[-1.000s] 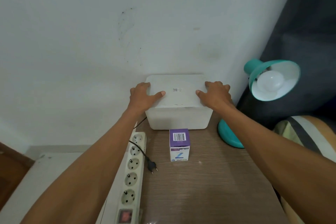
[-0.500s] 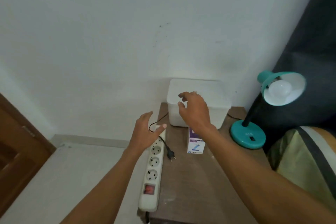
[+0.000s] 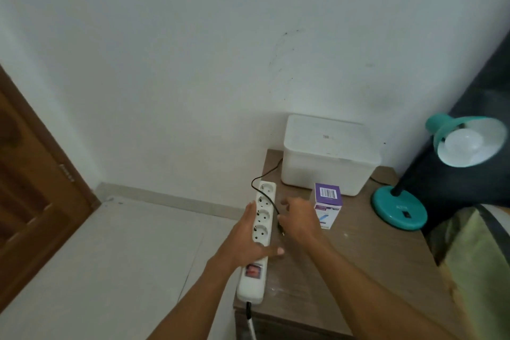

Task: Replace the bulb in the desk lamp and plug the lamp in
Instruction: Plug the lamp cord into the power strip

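Note:
A teal desk lamp [image 3: 398,208] stands at the table's right, its shade tilted toward me with a white bulb [image 3: 463,145] screwed in. Its thin black cord [image 3: 263,190] runs behind the white box and loops over the white power strip [image 3: 260,225] on the table's left edge. My left hand [image 3: 248,240] wraps around the middle of the strip, thumb across its near side. My right hand [image 3: 299,219] pinches the black plug [image 3: 280,225] just right of the strip, pins down, not in a socket. A purple and white bulb carton [image 3: 328,203] stands behind my right hand.
A white lidded box [image 3: 328,156] sits against the wall at the back of the wooden table [image 3: 372,270]. A brown door [image 3: 33,188] is at far left, pale floor [image 3: 110,257] below. Dark fabric and a striped cushion [image 3: 480,257] crowd the right edge.
Both hands left the white box and came back toward me. The left hand took hold of the power strip, and the right hand picked up the plug. The camera pulled back.

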